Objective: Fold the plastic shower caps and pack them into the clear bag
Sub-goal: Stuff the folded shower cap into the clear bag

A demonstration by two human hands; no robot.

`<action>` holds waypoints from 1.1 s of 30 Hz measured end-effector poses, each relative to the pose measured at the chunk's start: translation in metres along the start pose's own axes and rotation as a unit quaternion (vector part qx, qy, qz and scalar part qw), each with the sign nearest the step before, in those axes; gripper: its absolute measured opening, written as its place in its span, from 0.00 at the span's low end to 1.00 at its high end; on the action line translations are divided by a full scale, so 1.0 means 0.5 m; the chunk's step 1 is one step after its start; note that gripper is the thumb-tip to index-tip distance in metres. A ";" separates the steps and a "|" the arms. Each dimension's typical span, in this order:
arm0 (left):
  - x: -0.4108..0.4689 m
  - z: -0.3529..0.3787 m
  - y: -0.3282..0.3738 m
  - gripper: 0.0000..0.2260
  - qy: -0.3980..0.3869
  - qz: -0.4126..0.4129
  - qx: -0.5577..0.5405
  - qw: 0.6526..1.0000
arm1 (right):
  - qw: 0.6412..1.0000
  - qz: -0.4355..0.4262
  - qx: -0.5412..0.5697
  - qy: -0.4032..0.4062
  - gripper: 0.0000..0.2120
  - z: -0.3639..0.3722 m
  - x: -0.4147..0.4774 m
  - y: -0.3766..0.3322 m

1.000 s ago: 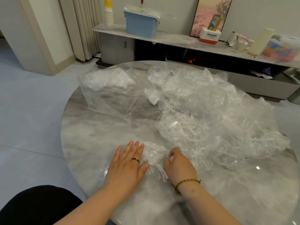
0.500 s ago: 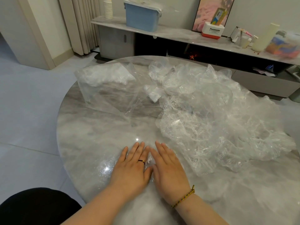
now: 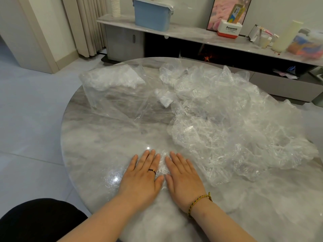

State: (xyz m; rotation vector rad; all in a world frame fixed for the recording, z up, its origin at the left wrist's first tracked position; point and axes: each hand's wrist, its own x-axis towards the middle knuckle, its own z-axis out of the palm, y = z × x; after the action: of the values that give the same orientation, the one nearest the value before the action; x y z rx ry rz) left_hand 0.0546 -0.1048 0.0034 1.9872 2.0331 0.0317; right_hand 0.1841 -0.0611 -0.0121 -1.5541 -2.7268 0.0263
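Grey marble table (image 3: 104,145), round and glossy, fills our view, and near its front edge we have both hands down flat. Our left hand (image 3: 141,179) and right hand (image 3: 183,177) lie side by side, palms down, fingers straight, thumbs nearly touching. Neither grips anything; both press on a thin cap (image 3: 162,165) spread under them. Its crinkled film shows in the gap between the hands and out past the left hand. We wear a dark ring (image 3: 152,170) on the left hand and a braided bracelet (image 3: 199,201) on the right wrist.

Just beyond and right of the right hand, a big loose pile (image 3: 227,128) of crumpled caps covers the right half of the table. At the far left lies the bag (image 3: 113,91), white folded caps packed in its far end. One small folded piece (image 3: 166,101) sits between bag and pile.

Behind the table a low shelf (image 3: 192,34) carries a blue box (image 3: 152,14), stacked cups (image 3: 115,7) and a white-and-red box (image 3: 229,30).
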 end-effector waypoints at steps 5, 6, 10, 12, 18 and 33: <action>0.000 -0.012 -0.007 0.37 0.004 -0.001 -0.037 0.999 | 0.999 -0.030 0.031 0.014 0.36 0.006 -0.001 0.004; 0.000 -0.022 -0.010 0.29 0.009 -0.013 -0.065 0.998 | 0.999 -0.025 0.036 0.013 0.37 -0.003 -0.004 0.003; -0.007 -0.058 -0.039 0.22 0.064 -0.076 -0.139 0.985 | 0.997 -0.066 0.022 0.034 0.35 -0.004 -0.006 0.007; -0.011 -0.069 -0.061 0.22 0.056 -0.131 -0.140 0.980 | 0.991 -0.040 0.090 0.096 0.26 -0.007 -0.005 0.003; -0.016 -0.076 -0.075 0.08 0.011 -0.202 -0.136 0.970 | 0.932 -0.152 0.166 0.285 0.08 -0.021 -0.007 -0.036; -0.059 -0.103 -0.117 0.16 0.018 -0.159 -0.335 0.928 | 0.949 -0.206 0.138 0.192 0.08 0.000 -0.058 -0.110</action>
State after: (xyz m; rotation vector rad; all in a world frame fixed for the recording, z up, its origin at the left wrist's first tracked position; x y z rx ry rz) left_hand -0.0141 -0.1267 0.0454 1.2354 1.9745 0.6087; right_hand 0.1514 -0.1140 -0.0110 -0.8013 -2.5342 0.0891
